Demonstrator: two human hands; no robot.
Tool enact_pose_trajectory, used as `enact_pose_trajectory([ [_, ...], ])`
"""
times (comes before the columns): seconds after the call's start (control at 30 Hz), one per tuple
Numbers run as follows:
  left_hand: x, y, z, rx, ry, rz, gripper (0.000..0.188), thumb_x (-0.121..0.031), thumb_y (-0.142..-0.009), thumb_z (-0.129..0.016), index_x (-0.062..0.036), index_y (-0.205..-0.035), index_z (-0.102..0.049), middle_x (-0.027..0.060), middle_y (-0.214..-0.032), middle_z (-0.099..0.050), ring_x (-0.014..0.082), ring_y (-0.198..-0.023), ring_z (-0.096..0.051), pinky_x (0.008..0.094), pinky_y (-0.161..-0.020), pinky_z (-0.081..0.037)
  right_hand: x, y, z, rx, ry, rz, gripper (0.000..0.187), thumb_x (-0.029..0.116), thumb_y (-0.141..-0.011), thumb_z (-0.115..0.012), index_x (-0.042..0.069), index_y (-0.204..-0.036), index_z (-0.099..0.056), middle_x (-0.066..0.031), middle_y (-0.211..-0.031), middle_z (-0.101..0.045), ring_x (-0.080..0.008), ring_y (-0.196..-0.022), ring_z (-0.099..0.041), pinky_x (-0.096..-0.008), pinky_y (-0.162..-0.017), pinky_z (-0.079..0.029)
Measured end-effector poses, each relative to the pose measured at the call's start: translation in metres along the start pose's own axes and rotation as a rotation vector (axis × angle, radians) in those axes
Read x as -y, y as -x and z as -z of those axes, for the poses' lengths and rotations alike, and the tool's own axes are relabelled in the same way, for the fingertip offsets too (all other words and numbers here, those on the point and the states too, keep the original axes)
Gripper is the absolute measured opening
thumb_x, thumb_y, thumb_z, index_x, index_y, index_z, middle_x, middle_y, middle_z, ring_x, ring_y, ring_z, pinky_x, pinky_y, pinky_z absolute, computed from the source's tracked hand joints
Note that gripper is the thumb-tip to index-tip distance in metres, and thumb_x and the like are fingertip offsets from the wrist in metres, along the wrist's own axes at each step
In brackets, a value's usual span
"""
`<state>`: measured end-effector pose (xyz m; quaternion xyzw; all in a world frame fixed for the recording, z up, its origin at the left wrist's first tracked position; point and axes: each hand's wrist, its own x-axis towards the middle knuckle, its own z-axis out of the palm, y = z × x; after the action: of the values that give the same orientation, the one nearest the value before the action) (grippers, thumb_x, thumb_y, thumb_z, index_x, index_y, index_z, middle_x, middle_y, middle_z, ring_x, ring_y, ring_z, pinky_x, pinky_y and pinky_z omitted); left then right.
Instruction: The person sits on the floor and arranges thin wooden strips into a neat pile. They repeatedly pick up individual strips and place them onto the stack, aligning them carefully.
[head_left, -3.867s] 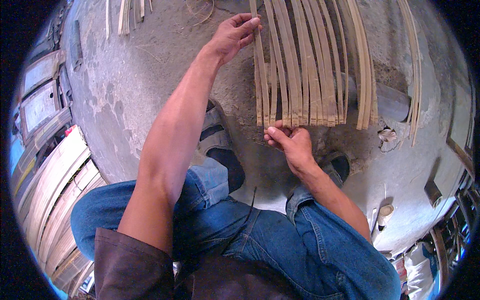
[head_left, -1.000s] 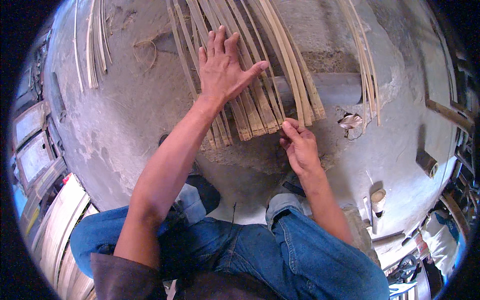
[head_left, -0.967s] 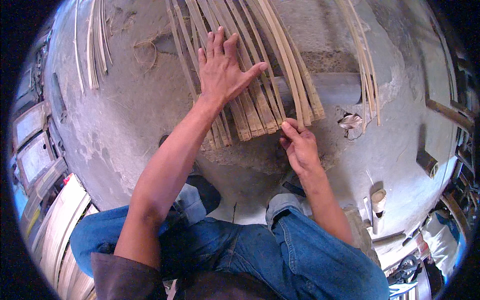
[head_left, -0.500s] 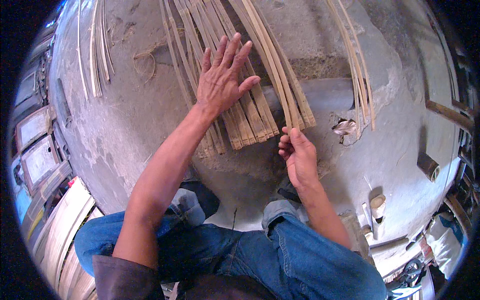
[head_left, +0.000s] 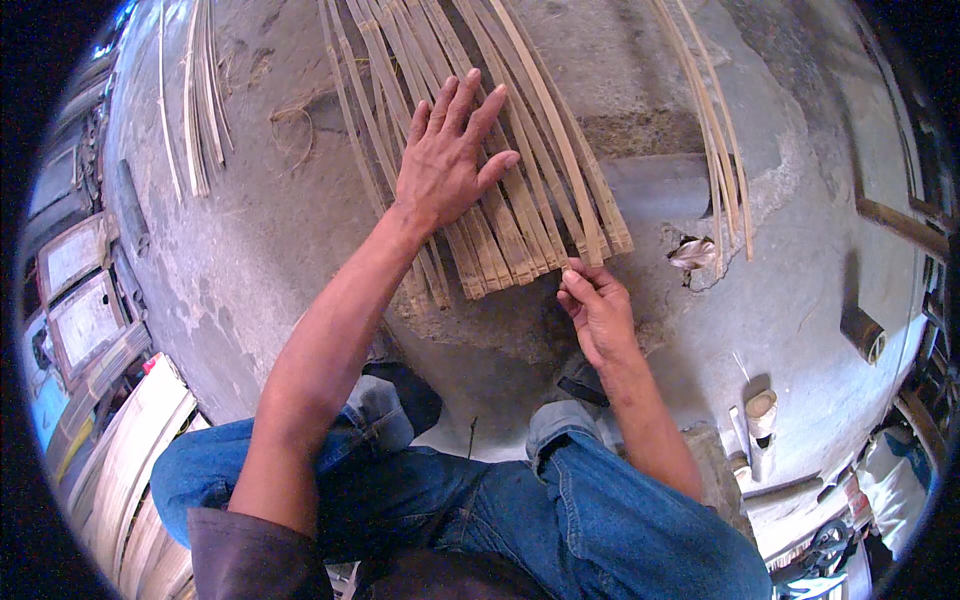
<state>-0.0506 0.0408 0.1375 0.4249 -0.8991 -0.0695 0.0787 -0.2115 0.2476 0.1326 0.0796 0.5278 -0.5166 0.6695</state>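
A row of thin, flat bamboo strips point(head_left: 497, 232) lies side by side on the floor, running away from me with near ends roughly lined up. Across its middle rests my left hand point(head_left: 445, 160), palm down and fingers spread, holding nothing. At the near edge, my right hand point(head_left: 598, 312) pinches the end of one bamboo strip point(head_left: 550, 236) between thumb and fingertips. That strip lies along the right side of the close-packed row. Just right of it, a few looser strips point(head_left: 606, 215) fan out slightly. The far ends of the strips run out of view.
More narrow strips lie apart at the far left point(head_left: 199, 120) and far right point(head_left: 722, 150). A broken hole point(head_left: 692, 255) marks the floor. On the right are a bamboo tube point(head_left: 860, 335) and a small cylinder point(head_left: 761, 405). Pale slats point(head_left: 135, 470) pile up at lower left.
My right hand has brought a strip leftward against the packed row, narrowing the gap there. The left hand has stayed almost in place.
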Motion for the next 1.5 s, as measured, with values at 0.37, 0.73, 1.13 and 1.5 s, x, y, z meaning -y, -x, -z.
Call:
enact_pose_trajectory([
  [0.37, 0.003, 0.001, -0.002, 0.002, 0.023, 0.019, 0.072, -0.059, -0.089, -0.045, -0.0205, -0.147, -0.027, 0.0091, -0.154, -0.023, 0.0295, -0.141, -0.021, 0.0507, -0.113, -0.019, 0.029, 0.017, -0.004, 0.058, -0.290, -0.196, 0.019, 0.023, -0.088, -0.068, 0.007, -0.094, -0.061, -0.0028, -0.081, -0.062, -0.0124, -0.075, -0.060, -0.0246, -0.068, -0.053],
  [0.73, -0.006, -0.002, 0.002, 0.004, 0.095, 0.055, 0.084, -0.065, -0.082, -0.053, -0.0190, -0.146, -0.027, 0.0098, -0.154, -0.020, 0.0321, -0.142, -0.019, 0.0535, -0.112, -0.018, -0.007, 0.003, -0.012, -0.201, 0.155, 0.187, 0.021, 0.015, -0.082, -0.074, 0.001, -0.091, -0.061, -0.0037, -0.080, -0.062, -0.0110, -0.068, -0.060, -0.0240, -0.062, -0.053],
  [1.13, -0.010, -0.002, 0.002, -0.028, 0.055, 0.032, 0.077, -0.064, -0.082, -0.053, -0.0258, -0.145, -0.032, 0.0127, -0.154, -0.021, 0.0346, -0.141, -0.022, 0.0565, -0.111, -0.016, 0.005, -0.007, -0.009, -0.115, 0.166, 0.147, 0.022, 0.014, -0.080, -0.075, 0.004, -0.094, -0.062, -0.0022, -0.083, -0.062, -0.0109, -0.072, -0.058, -0.0246, -0.066, -0.050],
  [1.5, -0.005, 0.001, -0.002, -0.034, 0.031, 0.051, 0.075, -0.064, -0.081, -0.054, -0.0296, -0.144, -0.034, 0.0114, -0.153, -0.024, 0.0350, -0.140, -0.022, 0.0574, -0.110, -0.020, 0.042, 0.007, 0.005, -0.334, -0.143, 0.216, 0.025, 0.027, -0.086, -0.067, 0.005, -0.098, -0.060, -0.0007, -0.085, -0.059, -0.0136, -0.076, -0.055, -0.0284, -0.067, -0.046],
])
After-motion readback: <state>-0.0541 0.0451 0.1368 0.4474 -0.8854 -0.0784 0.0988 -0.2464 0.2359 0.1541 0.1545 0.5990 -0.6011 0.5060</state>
